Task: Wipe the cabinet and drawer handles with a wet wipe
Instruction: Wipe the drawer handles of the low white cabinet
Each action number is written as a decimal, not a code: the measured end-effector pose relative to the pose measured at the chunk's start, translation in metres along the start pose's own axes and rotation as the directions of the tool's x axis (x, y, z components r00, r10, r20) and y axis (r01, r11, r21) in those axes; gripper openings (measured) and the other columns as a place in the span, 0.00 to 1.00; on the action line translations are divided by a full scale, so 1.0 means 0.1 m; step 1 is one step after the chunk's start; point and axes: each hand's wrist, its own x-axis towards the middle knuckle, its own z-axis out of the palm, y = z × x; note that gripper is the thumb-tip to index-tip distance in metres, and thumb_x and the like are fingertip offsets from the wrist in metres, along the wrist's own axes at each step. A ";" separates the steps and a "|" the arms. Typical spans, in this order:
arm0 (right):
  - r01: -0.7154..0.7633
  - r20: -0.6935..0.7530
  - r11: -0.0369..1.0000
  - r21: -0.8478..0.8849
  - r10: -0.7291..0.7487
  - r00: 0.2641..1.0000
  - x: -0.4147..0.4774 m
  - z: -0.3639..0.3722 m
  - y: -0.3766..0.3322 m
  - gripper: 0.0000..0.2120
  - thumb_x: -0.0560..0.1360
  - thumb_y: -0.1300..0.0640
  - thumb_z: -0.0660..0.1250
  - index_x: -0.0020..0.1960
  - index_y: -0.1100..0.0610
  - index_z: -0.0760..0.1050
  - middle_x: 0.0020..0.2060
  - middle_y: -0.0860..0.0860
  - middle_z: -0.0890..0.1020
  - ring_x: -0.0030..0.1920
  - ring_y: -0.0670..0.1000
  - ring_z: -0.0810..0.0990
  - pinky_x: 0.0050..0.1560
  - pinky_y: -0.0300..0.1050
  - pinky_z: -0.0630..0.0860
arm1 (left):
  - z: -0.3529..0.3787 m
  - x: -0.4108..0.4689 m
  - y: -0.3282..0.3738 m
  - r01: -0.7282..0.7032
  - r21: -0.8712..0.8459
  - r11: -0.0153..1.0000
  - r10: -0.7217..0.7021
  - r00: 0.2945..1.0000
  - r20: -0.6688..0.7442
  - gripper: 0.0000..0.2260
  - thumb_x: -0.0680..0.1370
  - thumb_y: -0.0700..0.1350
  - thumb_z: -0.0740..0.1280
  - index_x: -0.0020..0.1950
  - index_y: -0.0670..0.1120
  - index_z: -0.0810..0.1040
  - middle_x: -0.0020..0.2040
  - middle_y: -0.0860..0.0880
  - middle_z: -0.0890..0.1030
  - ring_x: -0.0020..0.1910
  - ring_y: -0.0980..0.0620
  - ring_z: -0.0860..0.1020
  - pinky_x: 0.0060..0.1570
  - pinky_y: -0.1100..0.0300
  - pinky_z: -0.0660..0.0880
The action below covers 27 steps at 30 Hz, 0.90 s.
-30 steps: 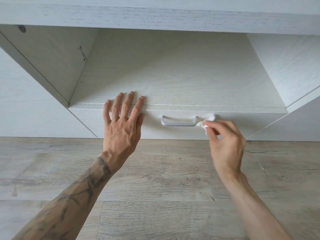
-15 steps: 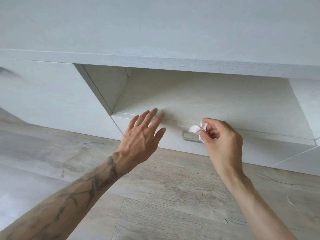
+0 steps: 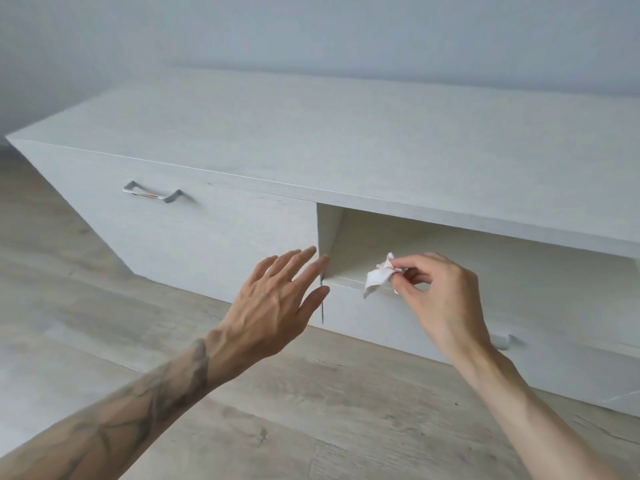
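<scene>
A low white wood-grain cabinet [image 3: 346, 133] stands against the wall. Its left door carries a silver bar handle [image 3: 152, 195]. Right of it is an open niche above a drawer front [image 3: 374, 317], whose handle [image 3: 504, 341] peeks out blurred behind my right wrist. My right hand [image 3: 440, 296] pinches a crumpled white wet wipe [image 3: 379, 275] in its fingertips, held in front of the niche's lower edge and off the drawer handle. My left hand [image 3: 277, 303] hovers open with fingers spread, near the seam between door and drawer.
Light wood-look floor [image 3: 311, 410] runs in front of the cabinet. A plain pale wall [image 3: 311, 29] rises behind it. The cabinet top is bare.
The view has swung up and left, bringing the left door handle into sight. My right hand with the wipe has come off the drawer handle and moved left; my left hand has lifted off the drawer edge.
</scene>
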 end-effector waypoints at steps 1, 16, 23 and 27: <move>0.003 -0.007 1.000 -0.012 -0.003 1.000 0.01 0.07 -0.12 0.08 0.74 0.64 0.78 0.49 0.52 0.87 0.42 0.43 0.86 0.39 0.45 0.84 0.44 0.31 0.77 | -0.04 -0.02 -0.13 -0.005 -0.016 1.000 0.005 1.000 -0.010 0.26 0.89 0.61 0.49 0.84 0.53 0.67 0.83 0.50 0.68 0.81 0.48 0.68 0.78 0.48 0.65; 0.051 -0.224 0.964 -0.263 -0.112 0.968 0.44 1.87 -2.01 0.05 0.76 0.60 0.77 0.49 0.51 0.86 0.41 0.43 0.84 0.42 0.47 0.83 0.46 0.27 0.70 | -0.84 -0.13 -2.66 -0.196 -0.070 0.978 0.181 0.967 -0.181 0.24 0.90 0.58 0.55 0.84 0.51 0.68 0.83 0.49 0.68 0.82 0.47 0.67 0.79 0.46 0.65; 0.001 -0.264 0.988 -0.154 -0.042 0.964 0.72 2.26 -2.34 0.08 0.75 0.62 0.77 0.50 0.51 0.86 0.43 0.40 0.84 0.43 0.44 0.83 0.47 0.26 0.71 | -1.09 0.09 -3.20 -0.241 -0.036 0.970 0.227 0.946 -0.233 0.24 0.89 0.57 0.56 0.83 0.50 0.69 0.82 0.48 0.69 0.77 0.45 0.73 0.77 0.47 0.67; 0.073 -0.288 0.994 -0.085 -0.095 0.953 0.79 2.57 -2.42 0.07 0.76 0.63 0.77 0.51 0.53 0.86 0.47 0.41 0.85 0.45 0.44 0.84 0.50 0.30 0.75 | -1.10 0.05 -3.47 -0.209 0.029 0.978 0.209 0.946 -0.246 0.25 0.89 0.57 0.55 0.84 0.49 0.68 0.82 0.46 0.69 0.79 0.44 0.70 0.78 0.45 0.67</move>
